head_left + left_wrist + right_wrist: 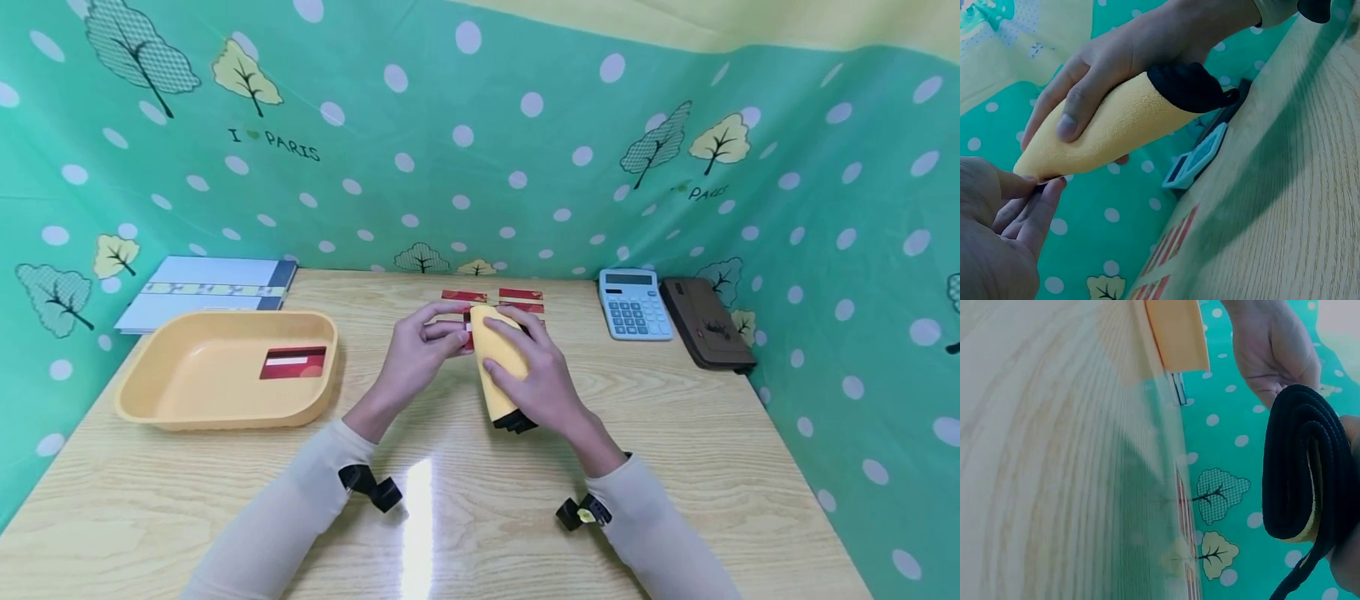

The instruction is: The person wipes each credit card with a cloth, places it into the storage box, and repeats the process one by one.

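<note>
A folded yellow cloth (493, 362) with black trim is in the right hand (546, 379), which grips it above the table. The left hand (417, 354) pinches a red card (469, 328) between thumb and fingers at the cloth's far end. Most of that card is hidden by the cloth and fingers. In the left wrist view, the left fingertips meet the tip of the yellow cloth (1116, 134). Layers of the black trim (1291, 462) fill the near side of the right wrist view. Behind the hands, several red cards (521, 294) lie in rows on the table.
At the left stands a yellow tray (187, 412) with one red card (293, 362) in it. Behind the tray lies a light-blue book (202, 273). A blue calculator (635, 304) and a brown wallet (705, 323) sit at the back right. A green patterned curtain (450, 175) surrounds the table.
</note>
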The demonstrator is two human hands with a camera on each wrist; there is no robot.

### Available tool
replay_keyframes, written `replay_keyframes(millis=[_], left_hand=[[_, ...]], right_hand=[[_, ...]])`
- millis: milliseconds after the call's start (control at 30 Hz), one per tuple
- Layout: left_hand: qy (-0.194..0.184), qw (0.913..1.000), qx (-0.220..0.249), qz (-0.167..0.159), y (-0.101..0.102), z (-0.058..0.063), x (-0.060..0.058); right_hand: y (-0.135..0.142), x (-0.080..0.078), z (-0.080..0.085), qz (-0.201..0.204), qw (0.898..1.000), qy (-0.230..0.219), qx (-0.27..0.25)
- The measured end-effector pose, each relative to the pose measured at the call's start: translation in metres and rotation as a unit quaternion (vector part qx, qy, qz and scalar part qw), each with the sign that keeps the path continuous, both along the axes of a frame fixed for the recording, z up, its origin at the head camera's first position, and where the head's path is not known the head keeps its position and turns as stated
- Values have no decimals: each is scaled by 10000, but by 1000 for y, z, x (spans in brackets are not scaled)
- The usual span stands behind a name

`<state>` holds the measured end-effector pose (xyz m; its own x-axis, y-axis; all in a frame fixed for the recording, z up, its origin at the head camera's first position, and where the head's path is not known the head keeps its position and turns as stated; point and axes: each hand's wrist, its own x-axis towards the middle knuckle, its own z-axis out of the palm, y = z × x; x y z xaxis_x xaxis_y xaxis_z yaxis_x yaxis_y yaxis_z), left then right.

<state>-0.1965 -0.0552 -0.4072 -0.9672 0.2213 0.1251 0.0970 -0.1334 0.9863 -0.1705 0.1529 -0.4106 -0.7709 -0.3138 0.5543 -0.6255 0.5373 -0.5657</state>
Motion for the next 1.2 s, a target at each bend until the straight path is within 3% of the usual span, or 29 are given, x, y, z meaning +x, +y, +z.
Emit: replay_keyframes(millis=[433,733,1200], left_hand=[[-81,9999,-39,-79,0,0,1],[62,9997,-223,-107,-1,4,0],[-13,9990,-332,283,-10,11,-1]], right_hand=[[-3,0,-3,53,9999,60,135],[4,-2,2,-84,9998,148,103],[28,-20,4,-511,9984,-50,-252]])
